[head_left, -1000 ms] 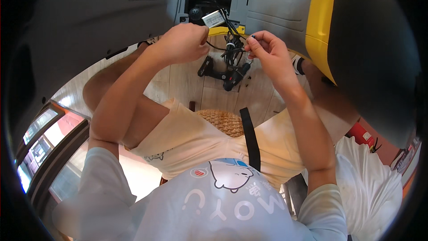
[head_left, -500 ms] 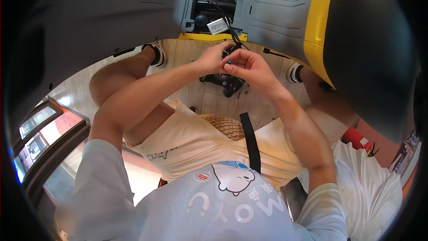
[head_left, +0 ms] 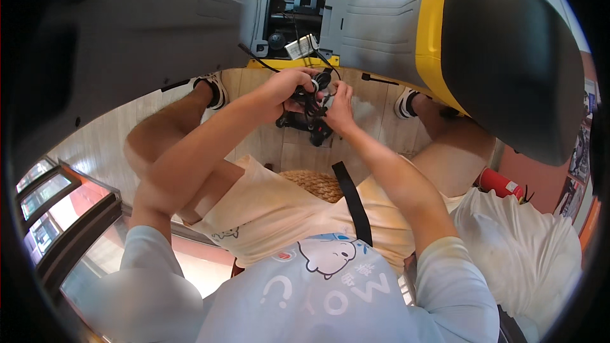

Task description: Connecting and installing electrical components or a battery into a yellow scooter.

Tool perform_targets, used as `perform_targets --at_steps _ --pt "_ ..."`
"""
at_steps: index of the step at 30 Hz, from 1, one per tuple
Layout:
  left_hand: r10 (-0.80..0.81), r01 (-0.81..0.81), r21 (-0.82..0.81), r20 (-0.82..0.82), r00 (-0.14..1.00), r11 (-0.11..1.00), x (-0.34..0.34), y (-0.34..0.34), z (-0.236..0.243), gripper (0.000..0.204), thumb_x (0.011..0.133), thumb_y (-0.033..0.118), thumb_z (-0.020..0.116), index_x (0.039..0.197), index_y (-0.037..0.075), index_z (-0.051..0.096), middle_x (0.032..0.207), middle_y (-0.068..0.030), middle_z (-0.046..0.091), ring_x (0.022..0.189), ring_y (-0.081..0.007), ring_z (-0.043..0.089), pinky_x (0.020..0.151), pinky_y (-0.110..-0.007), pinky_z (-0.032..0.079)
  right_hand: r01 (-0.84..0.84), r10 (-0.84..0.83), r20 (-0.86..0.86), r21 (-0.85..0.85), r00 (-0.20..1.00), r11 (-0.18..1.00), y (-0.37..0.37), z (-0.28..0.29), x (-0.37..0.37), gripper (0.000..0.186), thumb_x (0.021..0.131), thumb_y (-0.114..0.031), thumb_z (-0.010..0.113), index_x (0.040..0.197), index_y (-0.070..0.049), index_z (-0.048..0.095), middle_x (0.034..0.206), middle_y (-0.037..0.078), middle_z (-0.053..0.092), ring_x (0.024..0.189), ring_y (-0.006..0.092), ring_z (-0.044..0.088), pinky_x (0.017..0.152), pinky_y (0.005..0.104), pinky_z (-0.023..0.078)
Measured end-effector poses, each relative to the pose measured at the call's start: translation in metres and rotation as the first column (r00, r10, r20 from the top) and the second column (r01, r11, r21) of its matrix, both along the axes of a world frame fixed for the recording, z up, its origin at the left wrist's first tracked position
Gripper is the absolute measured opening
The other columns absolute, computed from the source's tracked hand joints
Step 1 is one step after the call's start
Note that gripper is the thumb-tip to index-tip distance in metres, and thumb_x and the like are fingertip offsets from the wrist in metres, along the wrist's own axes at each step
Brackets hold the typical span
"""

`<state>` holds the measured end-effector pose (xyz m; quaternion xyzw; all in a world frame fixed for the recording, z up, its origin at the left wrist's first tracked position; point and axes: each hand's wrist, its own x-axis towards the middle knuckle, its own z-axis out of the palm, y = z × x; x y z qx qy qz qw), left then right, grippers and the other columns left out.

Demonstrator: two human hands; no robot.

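Both hands met just below the open compartment [head_left: 298, 22] of a grey and yellow scooter [head_left: 381, 32], whose black seat [head_left: 508, 51] filled the upper right of the view. The left hand [head_left: 287, 87] was curled shut around a tangle of black wires [head_left: 312, 92], its fingers wrapped over the top of the bundle. The right hand [head_left: 340, 105] was closed on the same wires from the other side, fingertips pinching them just beside the left hand, so the two hands were touching or nearly so. The bundle sat between the hands, in the air under the yellow rim of the compartment, and thin black leads ran up from it into the opening, where a small silvery box [head_left: 300, 46] and other dark parts lay. Just under the hands a black bracket-like part [head_left: 305, 127] hung or lay above the pale wooden floor [head_left: 279, 146]; whether it was joined to the wires could not be told. The person sat low with bare knees spread to either side, a white shoe [head_left: 216, 89] by the left leg and another [head_left: 405, 103] by the right. A woven straw piece [head_left: 314, 184] and a black strap [head_left: 352, 203] lay on the cream shorts, and a red fire extinguisher [head_left: 502, 184] rested at the right.
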<state>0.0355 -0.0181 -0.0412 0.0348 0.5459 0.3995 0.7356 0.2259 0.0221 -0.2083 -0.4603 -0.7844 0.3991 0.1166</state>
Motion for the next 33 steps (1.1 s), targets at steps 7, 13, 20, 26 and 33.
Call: perform_targets --at_steps 7,13,20,26,33 --pt "-0.038 0.035 0.082 0.032 0.999 0.996 -0.017 -0.005 0.032 0.036 0.085 0.012 0.052 0.121 0.007 0.057 0.09 -0.0041 0.067 0.075 -0.0111 0.066 0.058 -0.024 0.053 0.33 -0.397 -0.152 -0.337 0.905 0.882 0.006 -0.023 0.006 0.076 0.071 -0.009 0.079 0.132 -0.003 0.033 0.129 0.018 0.044 0.12 0.0326 0.049 0.098 0.0403 0.044" --pt "0.05 -0.062 0.182 0.071 0.996 0.981 -0.02 -0.034 0.063 0.032 0.087 0.019 0.057 0.116 0.005 0.057 0.093 -0.0043 0.065 0.077 -0.0124 0.066 0.064 -0.025 0.055 -0.187 0.059 -0.198 -0.728 0.978 0.659 -0.003 0.022 -0.013 0.062 0.073 -0.009 0.079 0.125 -0.01 0.048 0.12 0.008 0.057 0.113 0.0216 0.056 0.098 0.0356 0.045" --pt "0.064 -0.16 0.355 0.269 0.961 0.921 -0.026 -0.031 0.068 0.04 0.082 0.012 0.055 0.12 0.002 0.056 0.101 -0.0105 0.065 0.085 -0.0181 0.068 0.074 -0.032 0.058 -0.22 -0.355 -0.442 -0.826 0.824 0.518 -0.037 0.006 -0.042 0.065 0.071 -0.017 0.087 0.123 -0.006 0.05 0.11 0.002 0.062 0.104 0.0143 0.059 0.093 0.0317 0.047" --pt "0.235 -0.367 0.372 0.354 0.905 0.853 -0.054 -0.029 0.072 0.051 0.079 0.012 0.052 0.128 0.0 0.05 0.102 -0.0179 0.065 0.082 -0.0247 0.066 0.077 -0.033 0.057 -0.158 -0.014 -0.221 -0.738 0.975 0.656 -0.031 0.084 -0.022 0.05 0.074 -0.019 0.087 0.113 -0.006 0.059 0.102 0.002 0.067 0.095 0.0136 0.062 0.086 0.0294 0.05" --pt "0.49 -0.338 0.472 -0.247 0.836 0.814 -0.052 -0.028 0.076 0.06 0.078 -0.003 0.049 0.137 0.004 0.043 0.11 -0.0173 0.063 0.094 -0.021 0.063 0.08 -0.032 0.054 -0.135 -0.358 -0.235 -0.949 0.904 0.284 0.011 0.204 0.025 0.034 0.086 -0.011 0.072 0.114 -0.001 0.057 0.096 0.009 0.067 0.082 0.0203 0.069 0.071 0.0342 0.058"
